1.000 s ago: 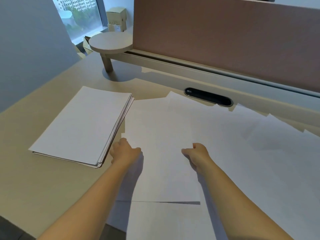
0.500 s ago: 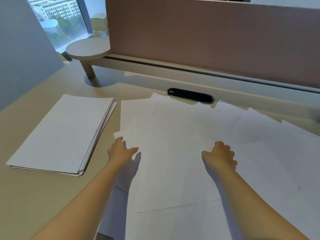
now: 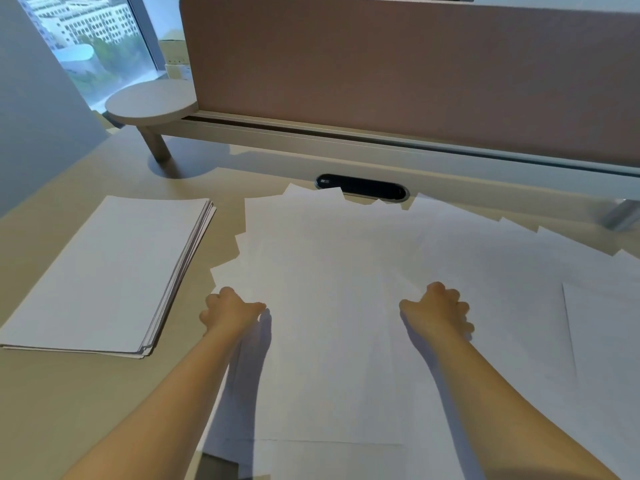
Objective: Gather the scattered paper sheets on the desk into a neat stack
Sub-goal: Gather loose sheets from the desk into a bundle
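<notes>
Several loose white paper sheets (image 3: 346,278) lie fanned and overlapping across the middle and right of the desk (image 3: 69,403). A squared stack of sheets (image 3: 104,271) rests on the left of the desk, apart from the loose ones. My left hand (image 3: 230,311) grips the left edge of the loose sheets, thumb on top and fingers curled. My right hand (image 3: 438,311) sits with curled fingers at the right edge of the top sheet and seems to pinch it; its fingertips are hidden.
A brown partition panel (image 3: 415,71) and a pale rail close off the back of the desk. A black oval cable port (image 3: 362,187) lies just behind the sheets. A small round shelf on a leg (image 3: 150,105) stands at the back left, with a window beyond.
My hands have moved apart: the right hand slid to the right across the sheets, and the left hand stayed at their left edge. The view has shifted rightward.
</notes>
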A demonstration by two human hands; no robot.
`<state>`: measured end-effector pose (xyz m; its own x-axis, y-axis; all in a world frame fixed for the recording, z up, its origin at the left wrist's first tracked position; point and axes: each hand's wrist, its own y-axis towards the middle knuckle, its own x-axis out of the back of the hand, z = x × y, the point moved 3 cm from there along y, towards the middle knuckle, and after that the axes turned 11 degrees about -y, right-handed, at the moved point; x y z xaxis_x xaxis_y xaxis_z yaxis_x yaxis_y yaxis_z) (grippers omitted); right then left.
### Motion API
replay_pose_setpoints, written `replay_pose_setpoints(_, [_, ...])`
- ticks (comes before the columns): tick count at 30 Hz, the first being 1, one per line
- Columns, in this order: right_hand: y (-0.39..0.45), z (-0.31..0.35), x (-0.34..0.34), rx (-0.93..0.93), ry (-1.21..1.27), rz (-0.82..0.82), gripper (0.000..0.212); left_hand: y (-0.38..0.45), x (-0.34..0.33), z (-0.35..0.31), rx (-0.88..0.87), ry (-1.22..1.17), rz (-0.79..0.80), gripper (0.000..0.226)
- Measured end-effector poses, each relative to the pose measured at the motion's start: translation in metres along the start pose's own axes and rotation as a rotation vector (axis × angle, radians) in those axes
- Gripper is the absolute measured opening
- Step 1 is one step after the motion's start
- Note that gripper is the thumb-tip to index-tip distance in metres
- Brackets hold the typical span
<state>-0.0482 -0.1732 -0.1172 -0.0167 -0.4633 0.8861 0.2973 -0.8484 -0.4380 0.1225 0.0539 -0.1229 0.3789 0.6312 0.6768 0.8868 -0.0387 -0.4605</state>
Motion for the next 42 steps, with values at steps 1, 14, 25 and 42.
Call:
replay_pose_setpoints(1, [0.001, -0.001, -0.001, 0.017, 0.035, 0.014, 0.055, -0.002, -0.002, 0.000, 0.003, -0.007, 0.015, 0.057])
replay_pose_setpoints(14, [-0.025, 0.029, -0.034, 0.278, 0.409, 0.268, 0.013, -0.025, -0.001, 0.006, -0.090, -0.272, 0.139, 0.064])
replay_pose_setpoints(25, [-0.019, -0.067, -0.012, -0.001, 0.594, 0.054, 0.037, -0.053, -0.037, -0.027, -0.200, -0.183, 0.320, 0.063])
replay_pose_setpoints(42, [-0.005, -0.142, 0.004, -0.054, 0.577, 0.158, 0.065, -0.101, -0.097, -0.035, 0.133, -0.244, 0.189, 0.062])
